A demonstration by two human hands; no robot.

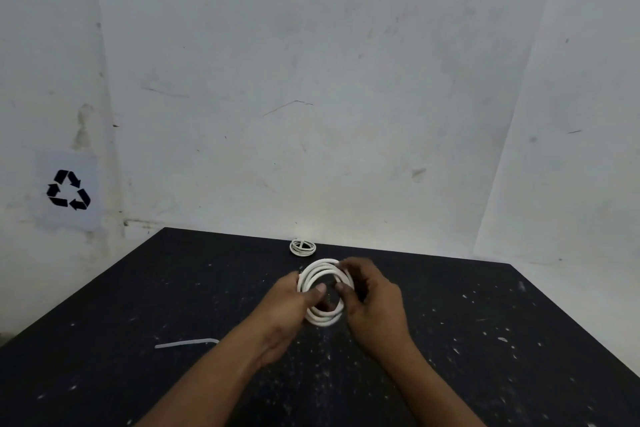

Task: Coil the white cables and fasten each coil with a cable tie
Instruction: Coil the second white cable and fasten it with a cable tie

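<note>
A white cable wound into a coil (320,274) of several loops is held upright over the middle of the black table (138,288). My left hand (289,308) grips the coil's left side, thumb across the loops. My right hand (372,302) holds its right side, fingers curled over the top and through the ring. A smaller white cable coil (303,247) lies flat near the table's far edge, just beyond the hands. A white cable tie (187,343) lies on the table to the left of my left forearm.
The black tabletop is speckled with white flecks. A scuffed white wall stands right behind it, with a recycling-symbol sheet (69,190) at lower left. The table's right edge slants toward the lower right corner.
</note>
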